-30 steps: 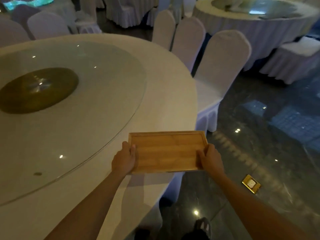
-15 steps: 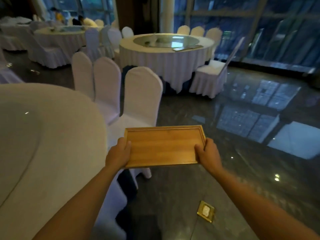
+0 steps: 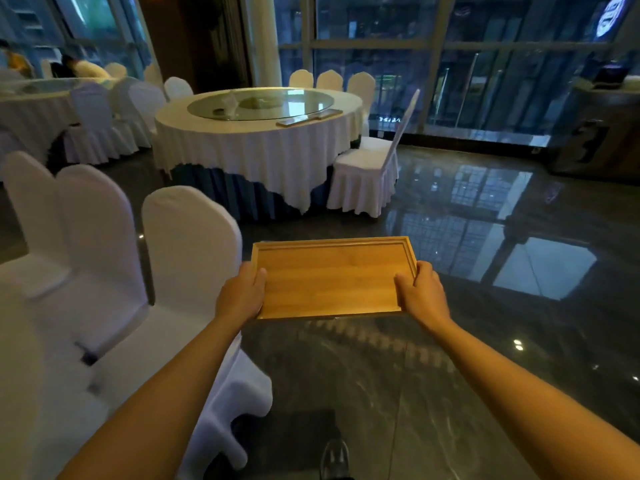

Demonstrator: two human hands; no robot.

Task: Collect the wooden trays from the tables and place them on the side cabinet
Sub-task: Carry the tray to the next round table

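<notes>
The big round table I lifted from has dropped out of view since a second ago; half a second back its edge still filled the near left, now only white-covered chairs [image 3: 187,258] stand there. The far round table [image 3: 258,133], draped in white over a blue skirt, sits closer and more centred than before, with a glass turntable [image 3: 263,103] on top and two flat pale pieces [image 3: 310,117] lying at its near right edge, possibly more trays, too far to tell. My grip has not changed. Wooden tray [image 3: 332,277] held level out in front of me, over the dark glossy floor [image 3: 485,341], clear of every table and chair. Left hand [image 3: 240,294] clamps the tray's left short edge: thumb lies on top along the rim, the other fingers curl underneath, hidden. Right hand [image 3: 424,294] mirrors it on the right short edge, thumb pressed on the inner face, fingers wrapped over the rim and below. Both forearms stretch forward, bare, roughly symmetrical, elbows low and wide. My shoe [image 3: 334,460] shows at the bottom edge, directly below the tray. Far right, against the windows, stands a dark wooden cabinet [image 3: 595,143] with a pale top, well apart from the tray. Seated people [image 3: 83,67] at the far left table.
</notes>
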